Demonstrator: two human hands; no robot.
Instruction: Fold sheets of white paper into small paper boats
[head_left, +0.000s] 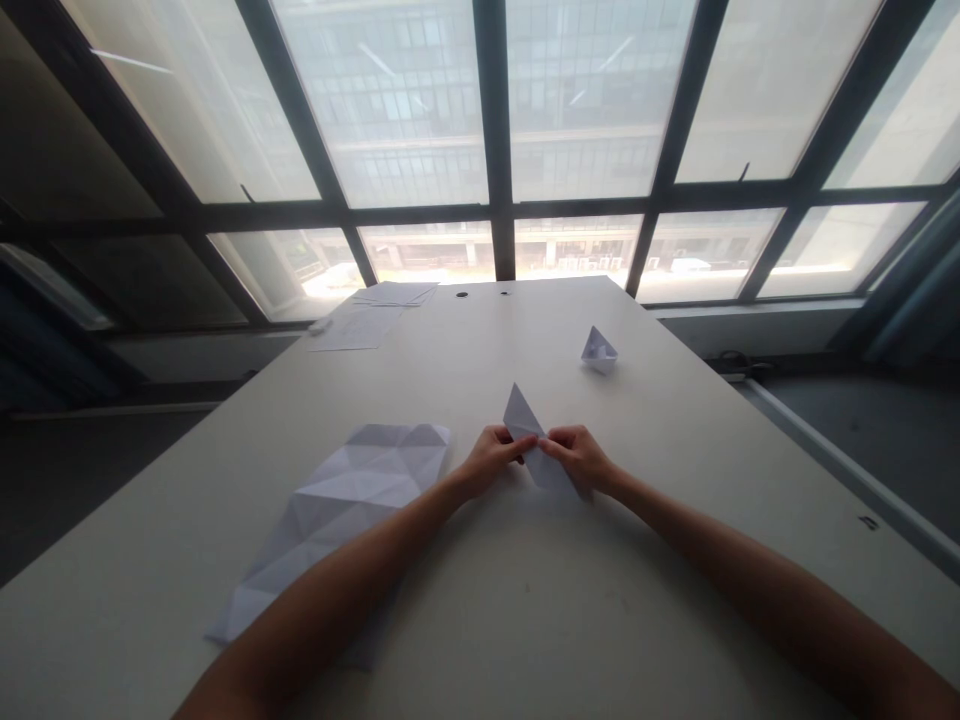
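Note:
Both hands grip one piece of folded white paper over the middle of the table. It is a flat, pointed, diamond-like shape, tilted, with one tip up and to the left and the other down and to the right. My left hand pinches its left edge, thumb on the near face. My right hand is closed on its right edge, with the two thumbs nearly meeting at the paper's middle. The fingers behind the paper are partly hidden. Left of my hands lies a creased, unfolded white sheet, partly covered by my left forearm.
A folded paper boat stands on the white table, beyond my right hand. Several flat sheets lie at the far left corner. A small dark object is near the right edge. Large windows rise behind the table's far end.

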